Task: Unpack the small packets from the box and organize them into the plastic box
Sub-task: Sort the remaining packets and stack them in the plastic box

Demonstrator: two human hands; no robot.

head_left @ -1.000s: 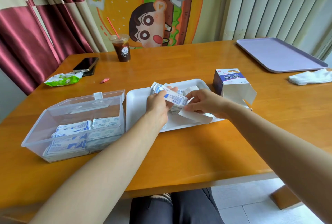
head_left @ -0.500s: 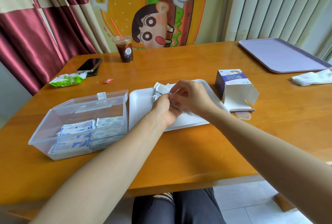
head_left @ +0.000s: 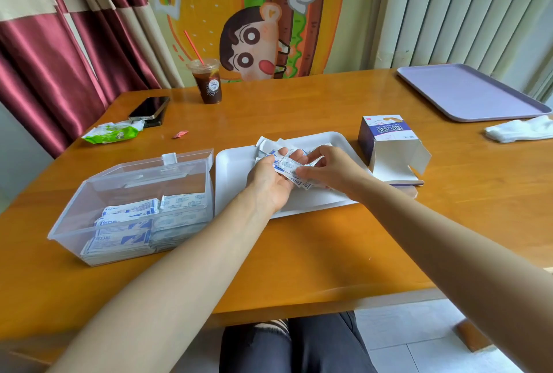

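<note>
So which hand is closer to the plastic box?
Left. The left hand sits right of the plastic box; the right hand lies beyond it, nearer the cardboard box.

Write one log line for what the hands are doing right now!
left hand: holds small packets | right hand: pinches small packets | place: over white tray | plastic box: partly filled

The fingers of the left hand (head_left: pixel 269 181) and the right hand (head_left: pixel 332 169) cover part of the bundle of small white-and-blue paper packets (head_left: pixel 287 163); the number in the bundle cannot be determined. The print on these packets is too small to read. Both hands hide the centre of the flat white plastic tray (head_left: pixel 233 175). The right picture edge cuts off the lilac rectangular serving tray (head_left: pixel 466 94) and the crumpled white cloth (head_left: pixel 520 130). The black phone (head_left: pixel 149 107) hides most of a second dark device (head_left: pixel 155 123) beneath it.
</note>
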